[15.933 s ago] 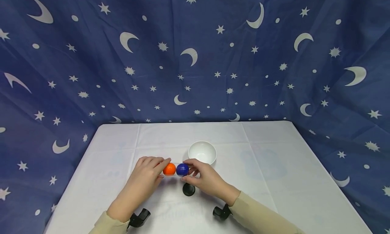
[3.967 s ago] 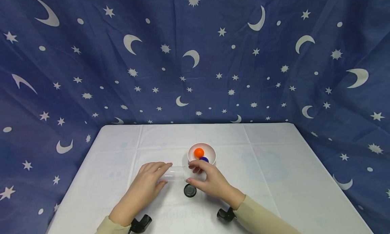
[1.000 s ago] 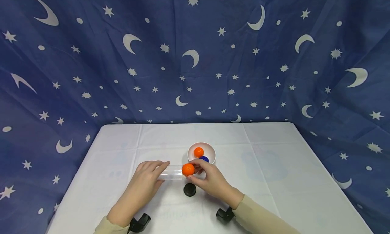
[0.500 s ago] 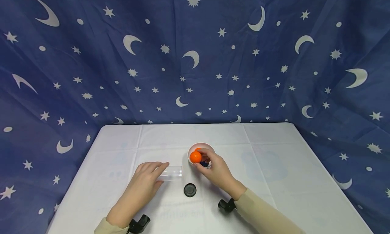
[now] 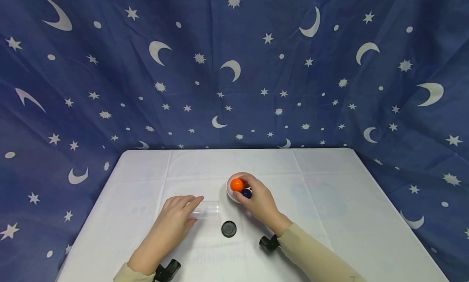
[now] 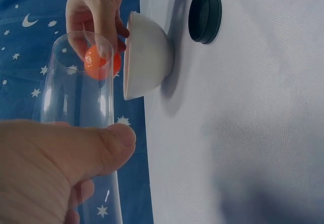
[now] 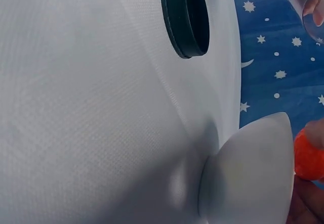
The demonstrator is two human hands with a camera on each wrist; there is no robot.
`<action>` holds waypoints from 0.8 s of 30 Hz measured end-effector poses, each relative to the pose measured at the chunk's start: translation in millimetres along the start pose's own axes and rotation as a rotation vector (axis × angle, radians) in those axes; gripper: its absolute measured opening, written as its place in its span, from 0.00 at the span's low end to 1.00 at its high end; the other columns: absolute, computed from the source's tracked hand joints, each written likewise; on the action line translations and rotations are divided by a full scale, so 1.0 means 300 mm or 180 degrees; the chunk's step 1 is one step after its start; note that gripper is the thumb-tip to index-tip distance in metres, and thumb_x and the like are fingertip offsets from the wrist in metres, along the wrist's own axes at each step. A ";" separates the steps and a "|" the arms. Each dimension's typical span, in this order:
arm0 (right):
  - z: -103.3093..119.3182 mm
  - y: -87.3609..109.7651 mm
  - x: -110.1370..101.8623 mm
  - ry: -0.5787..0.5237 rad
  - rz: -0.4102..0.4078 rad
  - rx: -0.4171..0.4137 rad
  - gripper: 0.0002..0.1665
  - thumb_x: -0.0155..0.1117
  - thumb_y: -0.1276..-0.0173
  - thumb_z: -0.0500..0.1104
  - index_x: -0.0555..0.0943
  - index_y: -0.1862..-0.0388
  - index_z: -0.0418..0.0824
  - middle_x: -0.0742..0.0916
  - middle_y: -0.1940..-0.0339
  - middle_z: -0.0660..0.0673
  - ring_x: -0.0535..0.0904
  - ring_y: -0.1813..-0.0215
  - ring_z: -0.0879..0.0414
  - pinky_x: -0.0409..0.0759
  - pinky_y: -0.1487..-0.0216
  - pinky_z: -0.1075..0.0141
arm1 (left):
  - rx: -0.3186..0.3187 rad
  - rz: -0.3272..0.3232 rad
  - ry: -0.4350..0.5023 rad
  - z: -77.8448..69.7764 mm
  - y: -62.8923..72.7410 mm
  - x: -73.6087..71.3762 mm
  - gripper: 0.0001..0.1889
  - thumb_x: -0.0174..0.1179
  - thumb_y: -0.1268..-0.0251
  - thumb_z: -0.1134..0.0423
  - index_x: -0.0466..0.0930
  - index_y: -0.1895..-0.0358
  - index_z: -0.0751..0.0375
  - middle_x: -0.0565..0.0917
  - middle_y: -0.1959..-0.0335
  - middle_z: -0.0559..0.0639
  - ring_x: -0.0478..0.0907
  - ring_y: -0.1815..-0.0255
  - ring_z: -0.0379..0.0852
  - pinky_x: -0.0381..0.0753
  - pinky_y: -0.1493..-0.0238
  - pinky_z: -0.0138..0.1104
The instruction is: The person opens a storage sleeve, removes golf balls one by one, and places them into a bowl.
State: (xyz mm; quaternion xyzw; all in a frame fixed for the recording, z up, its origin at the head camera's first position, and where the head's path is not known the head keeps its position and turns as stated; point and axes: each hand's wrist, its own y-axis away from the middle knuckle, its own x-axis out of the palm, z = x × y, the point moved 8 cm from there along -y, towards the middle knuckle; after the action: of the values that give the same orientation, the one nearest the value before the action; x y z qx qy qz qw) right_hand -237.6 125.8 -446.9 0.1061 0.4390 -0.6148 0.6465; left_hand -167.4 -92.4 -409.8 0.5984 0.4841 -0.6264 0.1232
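Observation:
My left hand (image 5: 172, 217) grips a clear plastic tube (image 5: 209, 210) lying sideways above the table, with no ball visible inside it. In the left wrist view, my thumb lies across the tube (image 6: 76, 100), whose open end points toward the bowl. My right hand (image 5: 258, 198) is over the white bowl (image 5: 229, 192) and pinches an orange ball (image 5: 236, 185) at its rim. A dark blue ball (image 5: 246, 193) sits in the bowl, partly covered by the fingers. The right wrist view has the orange ball (image 7: 309, 155) just beyond the bowl's rim. Any second orange ball is hidden.
A round black cap (image 5: 229, 229) lies on the white tablecloth (image 5: 293, 164), in front of the bowl and between the hands. A blue curtain (image 5: 234, 90) with moons and stars hangs behind the table. Each wrist carries a black camera mount (image 5: 269, 243).
Earlier, orange and blue balls were in the tube; later one of each lay in the bowl. My right hand has since taken another orange ball from the tube's mouth to the bowl.

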 end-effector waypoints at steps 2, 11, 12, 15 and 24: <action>-0.005 -0.001 0.008 0.0080 0.0014 0.0015 0.26 0.72 0.40 0.48 0.76 0.44 0.49 0.81 0.50 0.56 0.78 0.51 0.60 0.77 0.45 0.62 | -0.0011 0.0009 0.0008 0.001 0.001 0.001 0.33 0.76 0.59 0.69 0.78 0.42 0.58 0.81 0.53 0.51 0.77 0.50 0.52 0.70 0.43 0.47; -0.007 0.001 0.028 0.0318 0.0050 -0.0101 0.24 0.73 0.41 0.50 0.79 0.47 0.45 0.82 0.49 0.53 0.77 0.47 0.59 0.74 0.41 0.62 | -0.0030 0.0009 0.0042 0.002 0.001 0.003 0.34 0.76 0.60 0.69 0.78 0.42 0.58 0.81 0.53 0.51 0.77 0.50 0.52 0.69 0.43 0.47; -0.006 0.001 0.029 0.0329 0.0052 -0.0114 0.24 0.73 0.41 0.50 0.79 0.46 0.45 0.82 0.49 0.52 0.77 0.47 0.59 0.75 0.41 0.62 | -0.0030 0.0012 0.0045 0.002 0.000 0.003 0.34 0.76 0.60 0.69 0.78 0.42 0.58 0.81 0.53 0.51 0.77 0.50 0.52 0.69 0.43 0.47; -0.007 0.002 0.032 0.0390 0.0067 -0.0093 0.25 0.72 0.41 0.51 0.79 0.46 0.45 0.83 0.50 0.52 0.77 0.48 0.58 0.75 0.41 0.61 | -0.0034 0.0027 0.0045 0.001 -0.001 0.005 0.34 0.76 0.59 0.69 0.78 0.41 0.58 0.81 0.53 0.51 0.77 0.49 0.52 0.69 0.43 0.47; -0.006 0.000 0.036 0.0416 0.0094 -0.0069 0.25 0.72 0.40 0.50 0.79 0.47 0.43 0.84 0.51 0.50 0.78 0.49 0.57 0.76 0.42 0.60 | -0.0059 0.0062 0.0023 0.005 0.000 0.009 0.33 0.75 0.58 0.69 0.78 0.41 0.58 0.81 0.52 0.51 0.77 0.49 0.51 0.69 0.42 0.47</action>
State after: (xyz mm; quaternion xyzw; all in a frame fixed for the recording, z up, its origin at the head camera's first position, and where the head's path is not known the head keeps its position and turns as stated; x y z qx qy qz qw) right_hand -240.1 119.4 -455.6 0.1455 0.4853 -0.5922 0.6265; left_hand -169.1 -92.2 -412.4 0.6042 0.4845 -0.6185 0.1331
